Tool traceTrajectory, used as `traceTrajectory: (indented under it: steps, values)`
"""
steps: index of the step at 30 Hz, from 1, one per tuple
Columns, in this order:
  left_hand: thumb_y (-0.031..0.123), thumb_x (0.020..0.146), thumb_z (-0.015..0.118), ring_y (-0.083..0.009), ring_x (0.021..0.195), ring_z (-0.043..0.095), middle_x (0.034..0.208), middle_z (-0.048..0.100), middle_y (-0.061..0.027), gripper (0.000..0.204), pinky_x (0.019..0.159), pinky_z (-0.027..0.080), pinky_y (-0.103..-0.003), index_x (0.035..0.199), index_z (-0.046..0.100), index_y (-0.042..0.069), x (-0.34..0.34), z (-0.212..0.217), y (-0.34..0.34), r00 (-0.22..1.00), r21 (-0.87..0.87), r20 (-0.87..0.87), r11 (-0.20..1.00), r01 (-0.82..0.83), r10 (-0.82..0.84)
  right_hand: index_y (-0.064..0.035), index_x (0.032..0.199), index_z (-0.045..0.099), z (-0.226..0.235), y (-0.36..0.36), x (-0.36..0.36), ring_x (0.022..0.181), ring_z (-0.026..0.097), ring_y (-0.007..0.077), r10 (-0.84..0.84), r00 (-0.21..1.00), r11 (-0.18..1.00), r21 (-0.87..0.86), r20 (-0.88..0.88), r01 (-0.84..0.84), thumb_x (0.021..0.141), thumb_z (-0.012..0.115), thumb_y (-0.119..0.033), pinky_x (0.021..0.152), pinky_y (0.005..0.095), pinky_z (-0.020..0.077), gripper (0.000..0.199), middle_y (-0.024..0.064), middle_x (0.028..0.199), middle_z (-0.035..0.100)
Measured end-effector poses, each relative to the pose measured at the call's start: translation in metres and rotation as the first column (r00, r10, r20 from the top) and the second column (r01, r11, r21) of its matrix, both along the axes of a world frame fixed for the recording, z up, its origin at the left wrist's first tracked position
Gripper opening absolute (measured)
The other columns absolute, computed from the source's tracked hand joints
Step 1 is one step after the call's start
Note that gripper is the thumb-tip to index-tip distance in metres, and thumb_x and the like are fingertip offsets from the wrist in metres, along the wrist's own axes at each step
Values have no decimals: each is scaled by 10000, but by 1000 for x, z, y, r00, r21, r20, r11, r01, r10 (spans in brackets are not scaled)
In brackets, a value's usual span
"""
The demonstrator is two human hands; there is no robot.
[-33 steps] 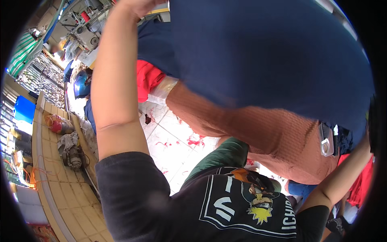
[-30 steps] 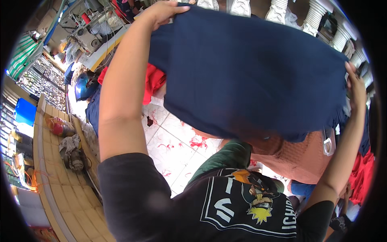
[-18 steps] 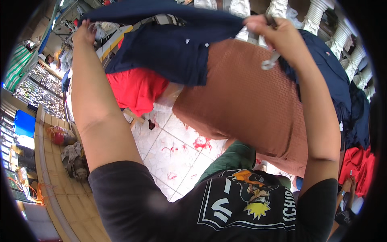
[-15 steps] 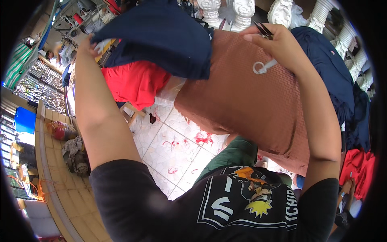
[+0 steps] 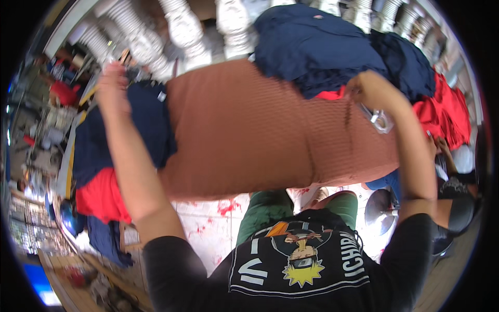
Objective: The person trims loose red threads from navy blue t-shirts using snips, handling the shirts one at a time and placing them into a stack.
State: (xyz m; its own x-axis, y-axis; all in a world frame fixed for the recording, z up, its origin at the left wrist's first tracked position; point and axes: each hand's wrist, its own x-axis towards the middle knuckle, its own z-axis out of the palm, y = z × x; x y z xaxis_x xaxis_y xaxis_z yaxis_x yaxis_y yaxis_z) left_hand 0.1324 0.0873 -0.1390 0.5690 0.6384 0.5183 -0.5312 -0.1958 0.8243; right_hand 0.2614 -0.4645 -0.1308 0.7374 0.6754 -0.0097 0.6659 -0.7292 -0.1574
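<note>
My left hand (image 5: 113, 89) is raised over a dark navy garment (image 5: 130, 122) at the left of a padded brown cloth surface (image 5: 244, 135). Motion smears its fingers, so I cannot see if they grip anything. A red cloth (image 5: 104, 195) lies below the navy garment. My right hand (image 5: 375, 93) is closed on small thread snips (image 5: 373, 117), mostly hidden by the palm, with a pale ring hanging below. Its fingertips are at the front edge of a navy garment pile (image 5: 317, 47), where a strip of red cloth shows.
White balusters (image 5: 231, 23) line the far edge. More red garments (image 5: 442, 117) lie at the far right, where another person's hands (image 5: 442, 148) show. A round stool (image 5: 379, 210) stands below the right edge. Red thread scraps (image 5: 227, 207) litter the tiled floor.
My view has swung to the right. The navy garment that my left hand held up now lies on the left side. My right hand has moved to the right navy pile with the thread snips.
</note>
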Motion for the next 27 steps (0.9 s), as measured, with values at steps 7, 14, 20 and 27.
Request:
traceTrajectory:
  steps: [7,14,20,27]
  values:
    - [280,838,748,-187,1046,618,1137,663,-128,484,931,466,-303,1186,628,-34,179,-102,-252,888,97,-403,954,284,-223,-51,967,718,-176,-63,-5,746,682,210,-53,843,890,358,-536,283,852,681,-213,719,346,521,202,110,804,717]
    - [470,682,816,-364,1180,569,1250,560,-324,956,980,458,-367,1299,453,-164,224,-116,-308,636,489,-743,818,303,208,-5,967,696,-236,-74,0,746,631,107,186,687,610,631,-702,479,907,649,-154,700,278,501,167,42,809,692]
    - [336,867,664,-281,1150,591,1245,604,-171,570,971,470,-375,1263,528,-50,204,-33,-312,642,-65,-650,871,487,-407,-2,992,694,-231,-78,2,802,669,168,207,731,632,659,-650,407,886,677,-187,753,309,512,214,78,888,711]
    - [300,982,455,-289,1152,586,1193,631,-163,393,1003,455,-471,1193,569,-11,148,96,-442,0,-316,69,-22,949,-998,5,1324,506,-92,-26,1,1151,608,254,-289,953,140,989,91,-52,704,854,-280,961,368,459,766,192,1197,639]
